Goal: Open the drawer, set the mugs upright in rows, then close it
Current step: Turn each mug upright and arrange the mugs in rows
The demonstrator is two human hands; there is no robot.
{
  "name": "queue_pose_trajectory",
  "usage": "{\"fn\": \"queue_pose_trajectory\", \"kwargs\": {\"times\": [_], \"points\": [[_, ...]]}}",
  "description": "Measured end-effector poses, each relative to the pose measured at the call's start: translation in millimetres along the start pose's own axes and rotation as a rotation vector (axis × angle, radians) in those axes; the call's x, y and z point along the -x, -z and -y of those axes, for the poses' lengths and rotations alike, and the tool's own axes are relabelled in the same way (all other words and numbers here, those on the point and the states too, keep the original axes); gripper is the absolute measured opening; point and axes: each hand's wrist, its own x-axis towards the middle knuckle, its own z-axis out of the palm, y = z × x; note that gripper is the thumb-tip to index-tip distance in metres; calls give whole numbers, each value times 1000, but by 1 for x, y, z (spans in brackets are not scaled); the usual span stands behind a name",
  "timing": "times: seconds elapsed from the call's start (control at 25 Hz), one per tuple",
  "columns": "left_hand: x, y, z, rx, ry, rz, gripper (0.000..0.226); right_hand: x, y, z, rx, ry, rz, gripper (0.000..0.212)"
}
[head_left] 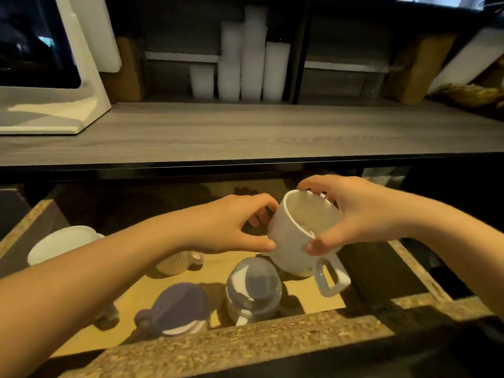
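The drawer (245, 339) stands pulled open below the counter. Both hands hold a white mug (296, 233) above its right part, mouth facing me and tilted, handle pointing down to the right. My right hand (351, 214) grips its rim from the right. My left hand (231, 225) pinches its left side. Below, two grey-and-white mugs (253, 290) (180, 309) sit upside down near the front. A beige mug (177, 264) lies partly hidden under my left forearm. A white mug (62, 241) rests bottom up at the left.
A grey wooden counter (245, 129) runs above the drawer. On it stand a white appliance (49, 77) at the left and stacks of white cups (245, 66) at the back. The drawer's chipboard front edge is close to me.
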Motion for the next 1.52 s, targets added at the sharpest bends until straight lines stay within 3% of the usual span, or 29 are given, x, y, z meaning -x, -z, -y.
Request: {"fn": "queue_pose_trajectory", "kwargs": {"times": [0.16,0.36,0.72,0.88,1.2,1.32,1.44,1.52], "points": [[-19,-19,-10,-226,69,96,55,24,-3,-17,80,-42,5,91],[-35,-43,-12,-393,260,391,77,24,-10,-37,29,-117,27,86],[-34,-59,3,-302,269,363,90,13,-13,-49,-2,-166,45,70],[-28,-57,7,-278,243,400,79,11,-12,-47,7,-172,37,70],[-23,-59,6,-275,234,342,73,0,-22,-39,50,-118,54,76],[-25,-56,9,-209,265,300,83,0,-31,-46,91,-143,68,83],[-35,-52,17,131,383,19,107,3,-36,-53,93,-161,68,84],[-44,-53,19,281,373,-134,109,5,-38,-57,113,-169,70,86]]}}
